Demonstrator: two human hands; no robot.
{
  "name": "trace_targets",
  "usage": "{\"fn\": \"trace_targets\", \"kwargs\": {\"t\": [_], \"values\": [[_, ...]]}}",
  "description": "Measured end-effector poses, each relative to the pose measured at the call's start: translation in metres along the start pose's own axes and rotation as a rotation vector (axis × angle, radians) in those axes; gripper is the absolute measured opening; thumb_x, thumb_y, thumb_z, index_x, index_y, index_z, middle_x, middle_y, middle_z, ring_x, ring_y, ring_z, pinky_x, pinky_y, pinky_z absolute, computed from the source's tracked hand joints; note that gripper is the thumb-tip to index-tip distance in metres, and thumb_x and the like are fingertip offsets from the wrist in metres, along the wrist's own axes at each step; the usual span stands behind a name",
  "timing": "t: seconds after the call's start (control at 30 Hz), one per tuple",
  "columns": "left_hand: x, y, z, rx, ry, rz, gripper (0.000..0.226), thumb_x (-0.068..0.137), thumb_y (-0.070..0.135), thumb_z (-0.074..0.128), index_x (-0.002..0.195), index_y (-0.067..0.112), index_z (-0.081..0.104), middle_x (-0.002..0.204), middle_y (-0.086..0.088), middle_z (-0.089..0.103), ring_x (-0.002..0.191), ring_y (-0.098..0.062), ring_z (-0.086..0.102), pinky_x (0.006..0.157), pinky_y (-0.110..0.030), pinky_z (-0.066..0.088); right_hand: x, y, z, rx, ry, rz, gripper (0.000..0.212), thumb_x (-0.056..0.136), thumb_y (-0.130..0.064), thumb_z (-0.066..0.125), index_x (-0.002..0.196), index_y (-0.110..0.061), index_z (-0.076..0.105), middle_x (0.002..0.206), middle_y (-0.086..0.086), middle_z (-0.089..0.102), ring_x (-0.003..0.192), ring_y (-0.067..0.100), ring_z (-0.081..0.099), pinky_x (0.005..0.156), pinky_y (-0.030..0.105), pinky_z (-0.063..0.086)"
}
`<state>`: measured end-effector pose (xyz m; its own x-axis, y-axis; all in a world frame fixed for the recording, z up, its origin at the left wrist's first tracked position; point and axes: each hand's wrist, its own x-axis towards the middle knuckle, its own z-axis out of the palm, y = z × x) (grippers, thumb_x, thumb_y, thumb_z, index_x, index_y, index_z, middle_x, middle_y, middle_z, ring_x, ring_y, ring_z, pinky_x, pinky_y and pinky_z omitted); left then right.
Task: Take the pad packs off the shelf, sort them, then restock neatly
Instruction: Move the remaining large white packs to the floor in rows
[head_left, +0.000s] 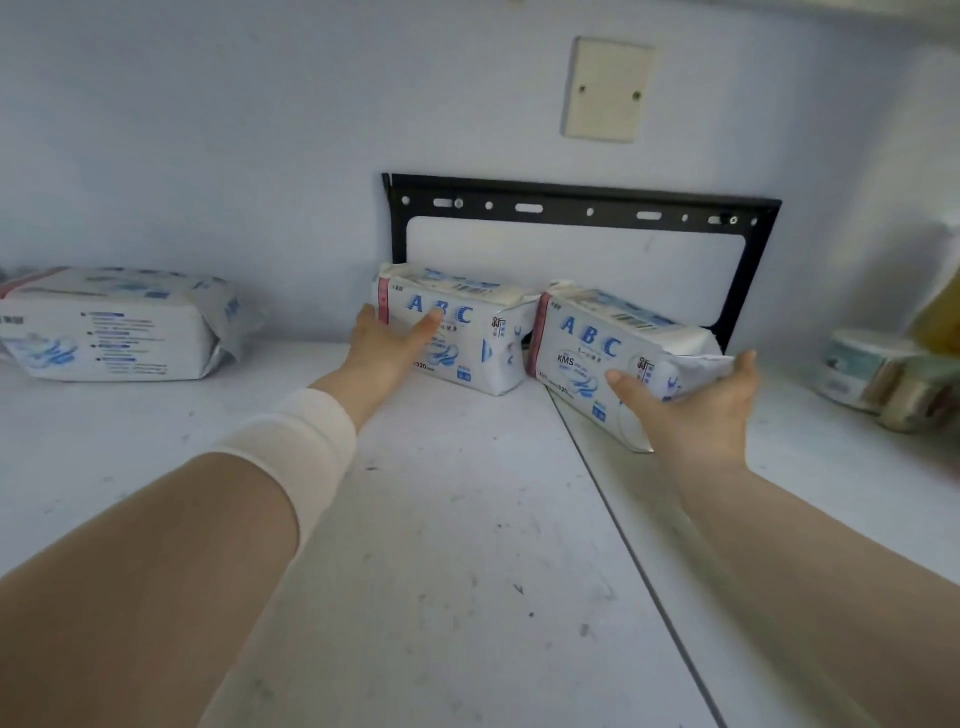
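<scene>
Packs first: two ABC pad packs sit side by side at the shelf (441, 519) back. My left hand (387, 340) lies flat on the left pack (467, 338), fingers spread. My right hand (701, 400) cups the right pack (597, 353) from below, holding it. A third pack (114, 325) lies far left, well apart.

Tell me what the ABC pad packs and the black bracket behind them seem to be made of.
ABC pad packs: thin glossy plastic film, judging by the creased, crimped ends and sheen. Black bracket: probably painted metal, flat with punched slots and holes.
</scene>
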<state>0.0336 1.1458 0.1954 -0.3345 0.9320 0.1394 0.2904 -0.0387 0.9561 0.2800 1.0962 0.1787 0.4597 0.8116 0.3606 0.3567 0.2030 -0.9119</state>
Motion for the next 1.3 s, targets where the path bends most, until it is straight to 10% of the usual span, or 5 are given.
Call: {"fn": "trace_targets", "kwargs": {"t": [0.13, 0.33, 0.63, 0.8, 1.3], "values": [[0.018, 0.002, 0.004, -0.022, 0.047, 0.018, 0.093, 0.069, 0.056, 0.071, 0.138, 0.008, 0.030, 0.140, -0.009, 0.043, 0.127, -0.026, 0.044, 0.106, -0.042, 0.038, 0.000, 0.001, 0.010, 0.078, 0.018, -0.004, 0.132, 0.032, -0.062, 0.078, 0.141, -0.015, 0.022, 0.140, 0.001, 0.041, 0.130, 0.018, 0.042, 0.102, 0.045, 0.042], [0.023, -0.005, -0.003, -0.013, 0.015, -0.020, 0.120, 0.060, 0.062, 0.071, 0.147, 0.011, 0.007, 0.149, -0.005, 0.031, 0.134, -0.024, 0.034, 0.111, -0.042, 0.030, 0.012, 0.009, 0.007, 0.066, 0.050, 0.031, 0.099, 0.051, -0.037, 0.087, 0.132, -0.013, 0.035, 0.130, 0.003, 0.047, 0.117, 0.019, 0.052, 0.094, 0.045, 0.048], [0.021, -0.009, -0.015, 0.012, -0.102, -0.016, 0.127, 0.014, 0.076, 0.076, 0.121, 0.013, 0.046, 0.118, -0.003, 0.060, 0.104, -0.019, 0.061, 0.092, -0.039, 0.050, 0.020, 0.006, 0.002, -0.045, 0.026, 0.105, 0.088, 0.053, -0.040, 0.087, 0.125, -0.009, 0.046, 0.125, 0.008, 0.045, 0.108, 0.023, 0.054, 0.092, 0.046, 0.049], [0.010, -0.006, -0.015, -0.084, -0.182, 0.035, 0.105, 0.056, 0.032, 0.083, 0.135, 0.013, 0.017, 0.110, 0.004, 0.056, 0.097, -0.010, 0.058, 0.089, -0.030, 0.047, 0.016, 0.003, 0.000, 0.044, 0.025, 0.144, 0.079, 0.054, -0.033, 0.088, 0.117, -0.011, 0.045, 0.120, 0.007, 0.054, 0.107, 0.024, 0.056, 0.088, 0.048, 0.051], [-0.078, 0.020, -0.063, -0.071, -0.098, 0.209, 0.068, 0.061, 0.016, 0.085, 0.112, 0.016, 0.039, 0.095, 0.014, 0.055, 0.081, 0.006, 0.055, 0.051, -0.003, 0.044, -0.053, -0.061, -0.035, 0.089, 0.055, 0.039, 0.060, 0.060, -0.027, 0.086, 0.104, -0.016, 0.047, 0.108, 0.003, 0.061, 0.097, 0.019, 0.062, 0.081, 0.044, 0.055]]}}
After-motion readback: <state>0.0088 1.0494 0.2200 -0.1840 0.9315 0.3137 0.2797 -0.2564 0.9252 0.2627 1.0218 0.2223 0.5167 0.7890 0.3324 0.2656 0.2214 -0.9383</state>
